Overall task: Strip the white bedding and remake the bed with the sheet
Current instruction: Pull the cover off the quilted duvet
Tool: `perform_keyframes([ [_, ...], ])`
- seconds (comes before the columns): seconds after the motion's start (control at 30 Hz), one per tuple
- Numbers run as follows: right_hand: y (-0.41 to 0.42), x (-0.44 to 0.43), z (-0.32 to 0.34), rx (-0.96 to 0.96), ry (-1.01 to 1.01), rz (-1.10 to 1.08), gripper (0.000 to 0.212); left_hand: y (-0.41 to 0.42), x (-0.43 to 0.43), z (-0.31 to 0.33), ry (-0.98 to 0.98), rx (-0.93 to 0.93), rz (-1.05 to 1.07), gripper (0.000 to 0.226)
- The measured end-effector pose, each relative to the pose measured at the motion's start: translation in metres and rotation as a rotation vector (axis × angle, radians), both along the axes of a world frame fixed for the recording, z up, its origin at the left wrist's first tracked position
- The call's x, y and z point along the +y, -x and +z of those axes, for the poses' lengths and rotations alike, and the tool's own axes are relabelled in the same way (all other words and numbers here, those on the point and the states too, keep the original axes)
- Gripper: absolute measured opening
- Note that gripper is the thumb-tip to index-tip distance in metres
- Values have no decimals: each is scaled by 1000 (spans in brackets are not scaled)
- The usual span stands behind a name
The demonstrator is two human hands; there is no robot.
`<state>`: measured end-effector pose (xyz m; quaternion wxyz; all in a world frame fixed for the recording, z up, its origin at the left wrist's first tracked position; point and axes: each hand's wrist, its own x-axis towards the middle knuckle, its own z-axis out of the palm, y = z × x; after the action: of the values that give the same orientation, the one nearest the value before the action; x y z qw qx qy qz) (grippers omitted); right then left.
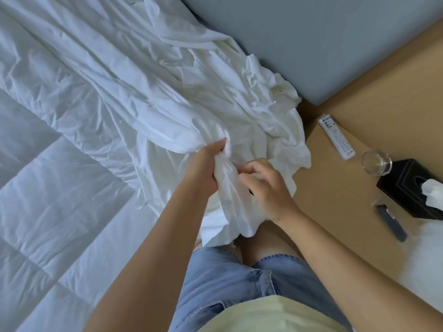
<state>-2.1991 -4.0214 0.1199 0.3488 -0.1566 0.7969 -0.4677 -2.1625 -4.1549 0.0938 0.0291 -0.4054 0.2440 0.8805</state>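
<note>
A crumpled white sheet (148, 75) lies bunched across the bed's head end and spills over its right edge. My left hand (203, 168) grips a gathered fold of it near the bed's edge. Close beside it, my right hand (266, 188) pinches the same bunch of cloth from the right, fingers curled into the fabric. The gathered end hangs down between my hands toward my legs. Under the sheet, a white quilted cover (48, 200) spreads over the left of the bed.
A grey padded headboard (311, 39) runs along the top. At right stands a wooden nightstand (335, 192) with a white remote (336, 136), a glass (376, 162), a black tissue box (412, 190) and a dark device (390, 222).
</note>
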Motion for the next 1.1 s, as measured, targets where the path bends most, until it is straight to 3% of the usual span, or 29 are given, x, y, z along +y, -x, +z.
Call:
perform_keyframes([
  [0.07,22,12,-3,159,-34,-59,25,-5,-2,0,-88,150,42,40],
  [0.13,35,11,-17,257,-165,211,50,-12,2,4,-144,226,11,55],
  [0.17,40,6,-25,272,-216,346,49,-17,3,3,-143,209,-9,62],
  [0.23,48,-8,-34,278,-225,425,21,-27,3,1,-104,167,-51,57],
  [0.27,51,-15,-35,274,-179,384,17,-33,3,-1,-72,148,-36,45],
  [0.33,58,-24,-33,267,-46,221,36,-47,7,-7,45,118,57,27],
  [0.4,62,-30,-28,208,127,69,41,-54,21,-8,136,142,82,38],
  [0.47,59,-35,-23,161,175,121,36,-46,45,-12,265,100,-55,58],
  [0.57,66,-43,-24,47,137,240,27,-12,75,-19,483,-19,-175,39],
  [0.73,114,-55,-40,95,141,186,29,-9,69,-30,119,-156,-28,24],
  [0.8,122,-55,-53,116,102,226,27,-23,59,-31,109,-168,-13,31],
  [0.9,114,-50,-68,123,47,314,27,-29,53,-28,185,-190,94,18],
  [1.0,98,-35,-71,65,108,324,9,-21,58,-29,182,-267,242,11],
  [1.03,93,-27,-73,38,106,340,20,-18,60,-29,179,-286,249,14],
  [1.1,85,-11,-76,3,53,436,8,-12,66,-27,155,-293,183,42],
])
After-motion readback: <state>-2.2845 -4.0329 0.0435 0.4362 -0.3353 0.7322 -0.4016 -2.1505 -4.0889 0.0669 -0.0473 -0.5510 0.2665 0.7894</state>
